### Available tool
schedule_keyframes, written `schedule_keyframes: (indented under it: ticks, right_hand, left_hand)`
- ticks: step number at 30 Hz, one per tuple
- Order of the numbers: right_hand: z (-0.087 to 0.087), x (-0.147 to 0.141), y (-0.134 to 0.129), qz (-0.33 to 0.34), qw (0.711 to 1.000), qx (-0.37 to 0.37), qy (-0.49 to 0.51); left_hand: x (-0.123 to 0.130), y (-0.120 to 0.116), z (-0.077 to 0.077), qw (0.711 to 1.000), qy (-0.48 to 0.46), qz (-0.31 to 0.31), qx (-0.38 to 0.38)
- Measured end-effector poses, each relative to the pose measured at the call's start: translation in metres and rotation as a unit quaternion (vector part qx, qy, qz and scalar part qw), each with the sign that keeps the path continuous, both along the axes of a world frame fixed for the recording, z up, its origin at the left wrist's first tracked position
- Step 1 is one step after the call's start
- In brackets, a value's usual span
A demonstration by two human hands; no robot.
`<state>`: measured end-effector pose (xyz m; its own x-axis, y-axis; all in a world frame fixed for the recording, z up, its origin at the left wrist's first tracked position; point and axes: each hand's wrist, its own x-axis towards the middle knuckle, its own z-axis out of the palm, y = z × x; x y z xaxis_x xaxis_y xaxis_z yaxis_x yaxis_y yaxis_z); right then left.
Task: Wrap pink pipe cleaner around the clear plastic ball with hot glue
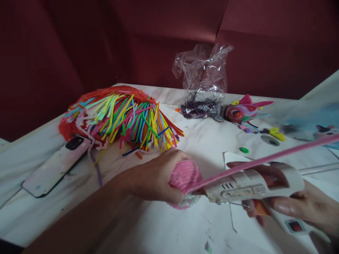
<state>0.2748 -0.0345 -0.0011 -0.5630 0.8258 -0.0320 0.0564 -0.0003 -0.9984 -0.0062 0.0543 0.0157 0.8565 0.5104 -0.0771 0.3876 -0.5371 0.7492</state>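
Left hand (155,176): grip clenched around pink-wrapped ball (187,172), over table (148,229). Right hand (312,204) grasps glue gun (243,186), nozzle at ball's right side. Pink strand (265,161) slants from ball to right edge of view. Pipe cleaners (143,123) spill from red bag (106,91); phone (57,165) near.

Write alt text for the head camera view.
A person's left grip holds a pink-wrapped ball, the right grip a glue gun pointed at the ball; a pink strand stretches away rightward. On a white table lie colorful pipe cleaners and a phone.
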Motion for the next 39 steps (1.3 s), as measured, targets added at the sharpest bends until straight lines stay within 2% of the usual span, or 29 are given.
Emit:
schedule_keyframes:
  ticks: [5,8,11,13,17,20,26,28,33,36,39]
  right_hand:
    - [-0.001,-0.003,-0.003,0.005,1.0,-0.017,0.015]
    - [-0.004,0.0,-0.011,-0.049,0.997,-0.046,0.04]
    - [-0.008,0.007,-0.016,-0.087,0.996,-0.034,0.0]
    - [-0.01,0.012,-0.016,-0.074,0.997,-0.022,-0.021]
    - [-0.011,0.011,-0.011,-0.031,0.998,-0.045,0.031]
    - [-0.008,0.004,-0.011,-0.018,0.997,-0.059,0.035]
    - [-0.002,-0.007,-0.022,-0.129,0.991,-0.025,0.01]
    - [-0.003,-0.003,-0.021,-0.116,0.992,-0.043,0.006]
    - [-0.01,0.013,-0.015,-0.025,0.997,-0.074,0.002]
    - [-0.014,0.014,-0.019,-0.024,0.993,-0.111,-0.003]
    - [-0.028,0.021,-0.029,-0.043,0.986,-0.158,-0.016]
  left_hand:
    - [0.001,0.0,0.001,1.0,0.003,0.004,-0.001]
    - [0.0,0.001,0.0,1.0,0.011,-0.003,-0.028]
    - [-0.001,0.002,-0.001,0.998,0.011,0.001,-0.055]
    - [-0.001,0.003,-0.001,0.998,0.007,0.007,-0.062]
    - [0.0,0.002,0.001,0.998,0.023,0.012,-0.061]
    - [0.002,0.001,0.002,0.998,0.032,0.007,-0.047]
    - [0.005,0.002,0.003,0.999,0.026,-0.005,-0.045]
    - [0.006,0.002,0.003,0.999,0.026,-0.007,-0.045]
    - [0.006,0.001,0.004,0.999,0.036,-0.003,-0.038]
    - [0.006,0.001,0.005,0.999,0.032,-0.007,-0.035]
    - [0.005,0.001,0.005,0.999,0.03,-0.006,-0.042]
